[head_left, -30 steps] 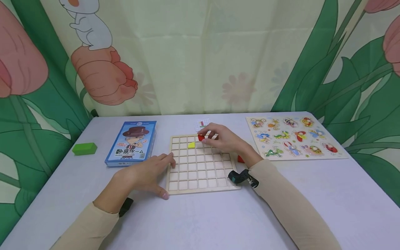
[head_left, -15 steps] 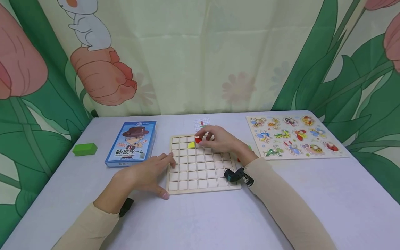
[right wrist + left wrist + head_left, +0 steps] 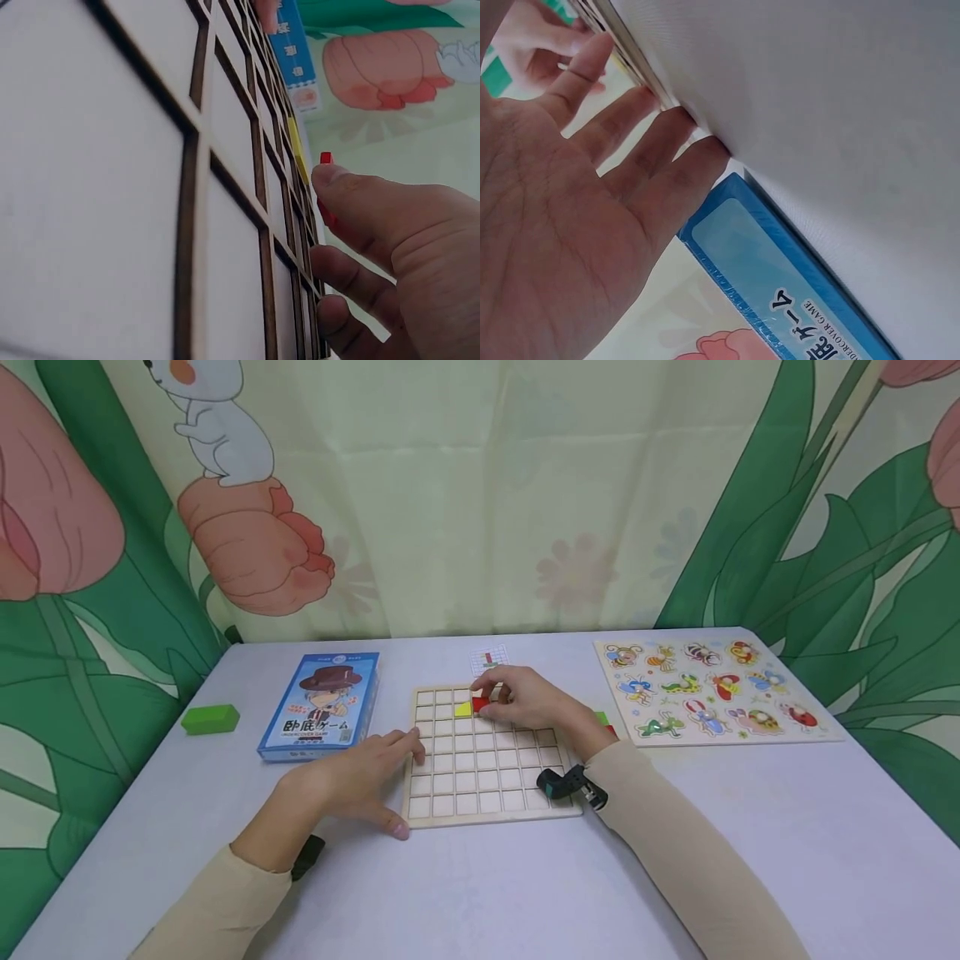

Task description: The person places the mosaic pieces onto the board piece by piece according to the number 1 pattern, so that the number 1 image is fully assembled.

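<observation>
A wooden grid board (image 3: 466,781) lies flat on the table, with a yellow tile (image 3: 463,709) in one cell near its far edge. My right hand (image 3: 528,697) pinches a small red tile (image 3: 480,703) between thumb and fingertips, right beside the yellow one. In the right wrist view the red tile (image 3: 326,158) stands out past the thumb tip, close over the grid. My left hand (image 3: 337,781) rests at the board's left edge, fingers spread along the rim and thumb at the near corner. Its fingers (image 3: 656,161) look fairly straight in the left wrist view.
A small printed grid card (image 3: 489,657) lies beyond the board. On the left are a blue game box (image 3: 318,706) and a green block (image 3: 210,719). At right lies an insect puzzle board (image 3: 712,689); a green piece (image 3: 602,717) shows partly behind my right wrist.
My right hand has brought the red tile slightly nearer and down beside the yellow tile, where it now looks flatter. The left hand has stayed at the board's edge.
</observation>
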Available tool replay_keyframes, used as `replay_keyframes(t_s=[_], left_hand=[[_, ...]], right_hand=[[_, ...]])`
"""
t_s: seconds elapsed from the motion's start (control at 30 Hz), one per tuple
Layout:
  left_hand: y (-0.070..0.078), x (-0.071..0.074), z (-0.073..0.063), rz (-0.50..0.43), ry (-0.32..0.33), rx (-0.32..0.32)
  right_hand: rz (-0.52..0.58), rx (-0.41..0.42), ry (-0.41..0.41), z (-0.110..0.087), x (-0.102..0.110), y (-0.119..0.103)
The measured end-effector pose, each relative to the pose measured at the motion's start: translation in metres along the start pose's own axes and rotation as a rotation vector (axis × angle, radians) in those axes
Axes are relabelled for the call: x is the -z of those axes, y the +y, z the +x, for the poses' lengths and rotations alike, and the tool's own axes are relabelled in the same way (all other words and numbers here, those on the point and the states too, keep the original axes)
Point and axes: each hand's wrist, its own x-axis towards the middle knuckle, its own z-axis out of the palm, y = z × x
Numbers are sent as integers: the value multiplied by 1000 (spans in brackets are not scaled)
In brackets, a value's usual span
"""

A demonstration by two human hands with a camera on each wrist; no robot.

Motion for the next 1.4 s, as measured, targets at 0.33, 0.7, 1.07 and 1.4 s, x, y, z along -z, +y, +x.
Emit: replay_keyframes(t_s=[0.33,0.7,1.07,1.4], left_hand=[[2,-1,-2,-12,10,13],[2,-2,1,6,12,12],[3,-4,3,1,4,6],[2,-3,0,3,13,18]], right_hand=[[-48,-14,-18,2,0,-4],[-67,-18,-27,0,1,-3],[-70,-54,-39,-7,3,-2],[-29,13,12,-31,25,-1]])
